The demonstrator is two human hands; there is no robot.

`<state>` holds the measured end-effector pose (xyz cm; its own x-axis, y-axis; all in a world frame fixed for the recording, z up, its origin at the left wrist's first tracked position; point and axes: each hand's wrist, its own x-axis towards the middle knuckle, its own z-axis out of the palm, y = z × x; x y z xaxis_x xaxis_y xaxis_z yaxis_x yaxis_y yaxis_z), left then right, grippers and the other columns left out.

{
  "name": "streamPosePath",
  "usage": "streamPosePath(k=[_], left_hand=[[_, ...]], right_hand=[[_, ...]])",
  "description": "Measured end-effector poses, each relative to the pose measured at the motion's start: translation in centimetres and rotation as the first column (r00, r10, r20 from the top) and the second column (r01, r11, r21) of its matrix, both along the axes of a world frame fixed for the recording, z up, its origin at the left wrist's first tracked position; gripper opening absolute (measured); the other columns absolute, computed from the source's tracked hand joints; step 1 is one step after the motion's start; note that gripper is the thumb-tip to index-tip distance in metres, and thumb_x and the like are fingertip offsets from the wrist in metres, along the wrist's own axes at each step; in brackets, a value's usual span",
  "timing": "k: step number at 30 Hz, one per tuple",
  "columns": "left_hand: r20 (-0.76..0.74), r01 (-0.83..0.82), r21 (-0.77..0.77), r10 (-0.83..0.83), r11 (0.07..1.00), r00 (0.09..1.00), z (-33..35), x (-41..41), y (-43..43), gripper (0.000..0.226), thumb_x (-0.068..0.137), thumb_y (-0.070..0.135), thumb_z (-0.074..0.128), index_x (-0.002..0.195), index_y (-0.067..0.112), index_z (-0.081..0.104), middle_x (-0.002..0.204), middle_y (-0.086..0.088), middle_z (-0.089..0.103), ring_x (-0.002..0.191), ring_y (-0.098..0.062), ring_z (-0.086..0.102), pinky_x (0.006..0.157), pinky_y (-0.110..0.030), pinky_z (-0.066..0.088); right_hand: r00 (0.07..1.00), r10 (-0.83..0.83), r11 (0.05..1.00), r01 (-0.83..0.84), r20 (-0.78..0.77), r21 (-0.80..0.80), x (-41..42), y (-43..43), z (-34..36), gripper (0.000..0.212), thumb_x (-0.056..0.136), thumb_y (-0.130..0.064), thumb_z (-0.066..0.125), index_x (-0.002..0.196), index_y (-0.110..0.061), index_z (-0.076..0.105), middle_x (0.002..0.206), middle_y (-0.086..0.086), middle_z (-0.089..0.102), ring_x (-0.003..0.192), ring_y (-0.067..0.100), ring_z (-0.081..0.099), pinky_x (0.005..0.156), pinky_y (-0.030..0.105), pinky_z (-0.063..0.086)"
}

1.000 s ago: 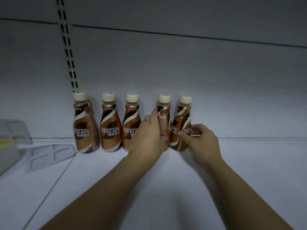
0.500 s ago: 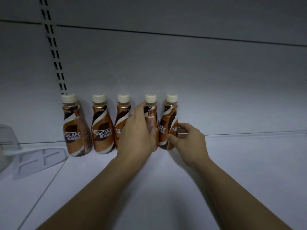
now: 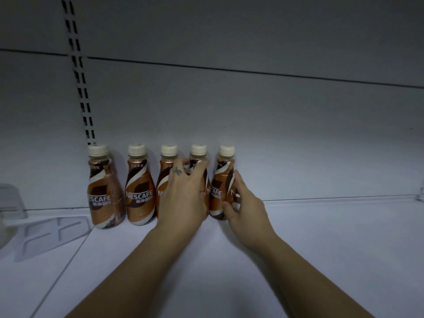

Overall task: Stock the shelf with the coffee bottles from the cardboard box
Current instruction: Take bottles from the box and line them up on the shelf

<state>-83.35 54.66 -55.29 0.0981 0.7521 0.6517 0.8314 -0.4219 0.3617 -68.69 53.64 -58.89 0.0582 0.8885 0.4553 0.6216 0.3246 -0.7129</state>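
Note:
Several brown Nescafe coffee bottles with cream caps stand in a row against the back wall of a white shelf [image 3: 321, 237]. The leftmost bottle [image 3: 103, 191] and its neighbour [image 3: 138, 191] stand free. My left hand [image 3: 183, 198] wraps around the fourth bottle [image 3: 198, 154] and covers most of the third bottle [image 3: 168, 157]. My right hand [image 3: 243, 207] grips the lower right side of the fifth bottle [image 3: 221, 187], the rightmost one. All bottles are upright. The cardboard box is out of view.
A clear plastic shelf divider [image 3: 46, 232] lies at the left, beside a seam in the shelf board. A slotted upright strip [image 3: 79, 72] runs up the back wall. Bare shelf stretches to the right of the bottles.
The view has shifted, so the row sits differently in frame. My left hand's fingers have spread wider over the fourth bottle; my right hand has slid lower on the fifth bottle.

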Motion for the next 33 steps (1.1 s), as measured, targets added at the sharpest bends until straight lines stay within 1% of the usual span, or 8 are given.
streamPosePath(k=[3, 5, 8, 10, 14, 18, 26, 33], left_hand=[[0.029, 0.022, -0.005, -0.022, 1.000, 0.999, -0.2, -0.2, -0.1, 0.077, 0.078, 0.014, 0.071, 0.141, 0.034, 0.032, 0.141, -0.008, 0.028, 0.127, -0.028, 0.038, 0.093, -0.040, 0.044], [0.027, 0.018, 0.004, -0.019, 1.000, 0.999, -0.3, -0.1, -0.2, 0.074, 0.079, 0.014, 0.070, 0.140, 0.034, 0.033, 0.138, -0.007, 0.031, 0.125, -0.026, 0.037, 0.092, -0.038, 0.043], [0.043, -0.011, 0.040, 0.010, 0.999, 0.999, -0.2, 0.2, -0.4, 0.067, 0.077, 0.019, 0.072, 0.134, 0.032, 0.039, 0.130, -0.005, 0.033, 0.122, -0.024, 0.035, 0.091, -0.035, 0.041], [0.056, 0.014, 0.048, -0.017, 0.999, 0.998, -0.1, 0.4, -0.9, 0.058, 0.076, 0.024, 0.073, 0.128, 0.029, 0.046, 0.124, -0.003, 0.037, 0.118, -0.019, 0.034, 0.091, -0.031, 0.039], [-0.011, 0.153, -0.006, -0.153, 0.988, 0.988, -0.5, 0.9, -1.8, 0.046, 0.079, 0.033, 0.071, 0.121, 0.030, 0.053, 0.119, 0.004, 0.042, 0.117, -0.015, 0.036, 0.090, -0.027, 0.037], [-0.047, 0.278, -0.015, -0.279, 0.960, 0.959, -0.7, 2.0, -2.5, 0.047, 0.082, 0.037, 0.065, 0.126, 0.028, 0.050, 0.125, 0.003, 0.045, 0.120, -0.018, 0.037, 0.094, -0.034, 0.040], [-0.214, 0.529, -0.161, -0.553, 0.833, 0.805, -0.3, 7.4, -5.7, 0.062, 0.083, 0.046, 0.059, 0.139, 0.029, 0.037, 0.137, 0.008, 0.041, 0.127, -0.013, 0.033, 0.098, -0.031, 0.036], [-0.227, 0.726, -0.211, -0.755, 0.655, 0.615, 0.1, 16.6, -11.7, 0.063, 0.084, 0.044, 0.058, 0.141, 0.028, 0.035, 0.143, 0.007, 0.037, 0.133, -0.012, 0.024, 0.104, -0.031, 0.033]], right_hand=[[1.000, 0.013, 1.000, -0.012, 0.024, -0.023, -0.2, 0.0, 0.2, 0.076, 0.089, -0.028, 0.061, 0.150, -0.039, 0.017, 0.130, -0.003, 0.057, 0.115, 0.015, 0.059, 0.098, 0.038, 0.050], [1.000, 0.027, 0.999, -0.027, -0.003, -0.034, -0.1, -0.1, 0.4, 0.076, 0.085, -0.031, 0.065, 0.146, -0.042, 0.022, 0.126, -0.009, 0.060, 0.111, 0.008, 0.060, 0.094, 0.031, 0.050], [0.999, 0.013, 0.998, -0.015, -0.043, -0.055, 0.3, -0.4, 0.7, 0.055, 0.076, -0.031, 0.072, 0.121, -0.049, 0.045, 0.106, -0.022, 0.067, 0.094, -0.006, 0.063, 0.077, 0.015, 0.050], [0.999, -0.026, 0.996, 0.023, -0.037, -0.085, 0.4, -0.7, 1.3, 0.048, 0.073, -0.035, 0.076, 0.114, -0.033, 0.050, 0.104, -0.015, 0.068, 0.090, 0.001, 0.065, 0.078, 0.029, 0.054], [0.985, -0.127, 0.980, 0.143, 0.119, -0.135, 0.8, -2.1, 2.8, 0.093, 0.076, -0.046, 0.073, 0.150, -0.019, 0.022, 0.152, 0.003, 0.034, 0.134, 0.020, 0.038, 0.103, 0.033, 0.038], [0.921, -0.230, 0.963, 0.261, 0.313, -0.060, 3.7, -4.9, 2.9, 0.094, 0.082, -0.044, 0.069, 0.154, -0.024, 0.012, 0.158, -0.001, 0.025, 0.142, 0.017, 0.028, 0.112, 0.034, 0.031], [0.825, -0.394, 0.891, 0.451, 0.405, -0.051, 10.5, -12.3, 3.0, 0.086, 0.085, -0.045, 0.066, 0.153, -0.024, 0.019, 0.157, -0.001, 0.027, 0.142, 0.018, 0.027, 0.114, 0.034, 0.027], [0.699, -0.575, 0.763, 0.646, 0.425, -0.032, 17.3, -21.9, 2.0, 0.084, 0.084, -0.046, 0.065, 0.152, -0.023, 0.022, 0.157, 0.000, 0.028, 0.143, 0.017, 0.025, 0.114, 0.034, 0.026]])
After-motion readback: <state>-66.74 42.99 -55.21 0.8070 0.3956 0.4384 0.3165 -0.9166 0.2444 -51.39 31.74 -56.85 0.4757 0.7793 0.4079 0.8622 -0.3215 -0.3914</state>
